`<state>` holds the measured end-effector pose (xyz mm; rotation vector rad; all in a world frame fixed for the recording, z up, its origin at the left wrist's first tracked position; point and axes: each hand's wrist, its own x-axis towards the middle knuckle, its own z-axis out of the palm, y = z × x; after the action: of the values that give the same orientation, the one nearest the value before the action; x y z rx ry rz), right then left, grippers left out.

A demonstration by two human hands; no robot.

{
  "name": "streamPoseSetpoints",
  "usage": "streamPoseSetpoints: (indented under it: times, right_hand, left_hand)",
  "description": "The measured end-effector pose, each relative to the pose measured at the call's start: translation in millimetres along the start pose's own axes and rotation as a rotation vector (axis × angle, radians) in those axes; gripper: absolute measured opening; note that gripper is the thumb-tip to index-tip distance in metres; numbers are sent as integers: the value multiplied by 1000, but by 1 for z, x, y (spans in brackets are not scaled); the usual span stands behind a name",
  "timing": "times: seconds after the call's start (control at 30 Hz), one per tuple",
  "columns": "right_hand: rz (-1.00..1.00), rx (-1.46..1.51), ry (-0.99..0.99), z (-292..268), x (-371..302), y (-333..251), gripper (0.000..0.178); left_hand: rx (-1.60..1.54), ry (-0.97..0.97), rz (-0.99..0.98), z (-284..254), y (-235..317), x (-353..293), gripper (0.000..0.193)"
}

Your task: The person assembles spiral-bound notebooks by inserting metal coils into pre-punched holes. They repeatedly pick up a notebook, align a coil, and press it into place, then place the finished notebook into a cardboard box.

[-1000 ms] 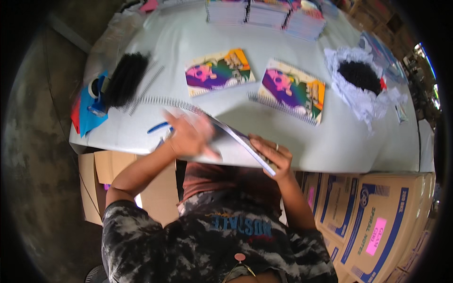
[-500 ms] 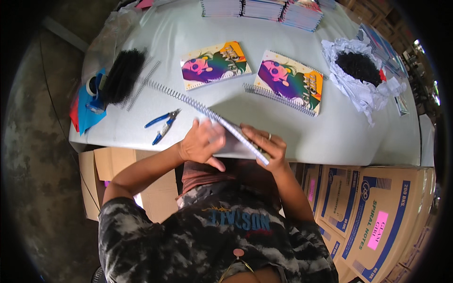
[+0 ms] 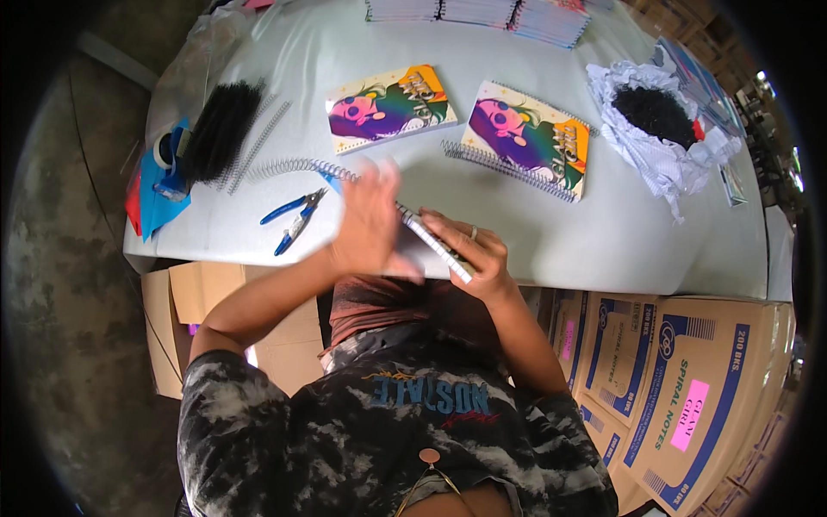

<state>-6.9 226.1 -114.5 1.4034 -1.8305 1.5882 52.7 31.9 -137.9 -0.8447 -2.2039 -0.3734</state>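
My right hand (image 3: 475, 252), with a ring on one finger, grips a spiral notebook (image 3: 438, 246) tilted with its spine edge up at the table's front edge. A long loose wire coil (image 3: 297, 166) runs out from the notebook's upper end to the left. My left hand (image 3: 370, 222) is over that end, smeared by motion, its fingers stretched and the thumb apart. It covers part of the coil and spine; whether it touches them I cannot tell. Blue-handled cutting pliers (image 3: 295, 220) lie open on the table, left of my left hand.
Two colourful notebooks (image 3: 392, 110) (image 3: 527, 142) lie beyond my hands, the right one with coils along its near edge. A bundle of black coils (image 3: 226, 131) and a tape dispenser (image 3: 170, 168) lie left. Crumpled paper (image 3: 642, 164) holds black coils at right. Stacked notebooks (image 3: 478, 13) stand far back; cartons (image 3: 680, 396) below.
My left hand has moved up along the spine and now covers the notebook's upper end. The notebook and my right hand have shifted slightly left and up; the loose coil bends more.
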Motion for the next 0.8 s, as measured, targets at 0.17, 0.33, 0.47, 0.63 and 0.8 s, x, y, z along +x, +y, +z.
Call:
streamPoseSetpoints:
  times: [0.17, 0.33, 0.47, 0.63, 0.8]
  right_hand:
    - [58, 8, -46, 8, -4, -2, 45]
    - [78, 32, 28, 13, 0, -1, 48]
    - [56, -12, -24, 20, 3, -2, 47]
    - [140, 124, 56, 17, 7, 3, 50]
    - [149, 106, -31, 26, 8, 0, 53]
  left_hand:
    - [-475, -618, -340, -24, -42, -10, 118]
    - [-188, -146, 45, 3, 14, 2, 97]
    - [-46, 101, -87, 3, -29, 13, 100]
    - [-131, -43, 117, 5, 23, 13, 101]
    - [48, 13, -133, -11, 2, 35, 90]
